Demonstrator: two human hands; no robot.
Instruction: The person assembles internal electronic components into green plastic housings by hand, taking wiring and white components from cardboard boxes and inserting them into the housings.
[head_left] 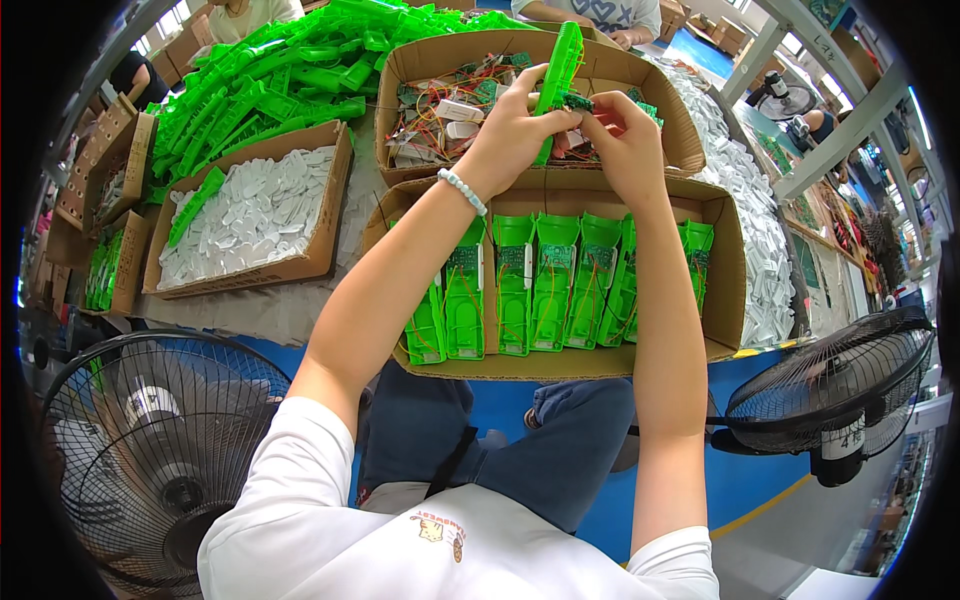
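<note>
My left hand (508, 138) is closed round a long bright green plastic shell (563, 62), which stands almost upright above the far carton. My right hand (624, 140) pinches a small green circuit board (577, 102) at the shell's side; its fingers partly hide the board, and whether it sits inside the shell I cannot tell. Below my wrists is a near carton (726, 262) with a row of green shells (513, 300), several showing circuit boards and thin red and yellow wires. My right forearm covers part of this row.
A far carton (400, 75) holds wired boards and white parts. At left are a heap of green shells (290, 75) and a carton of white pieces (250, 215). More white pieces (740, 200) lie at right. Fans (170, 450) (830, 385) flank me; people sit across the table.
</note>
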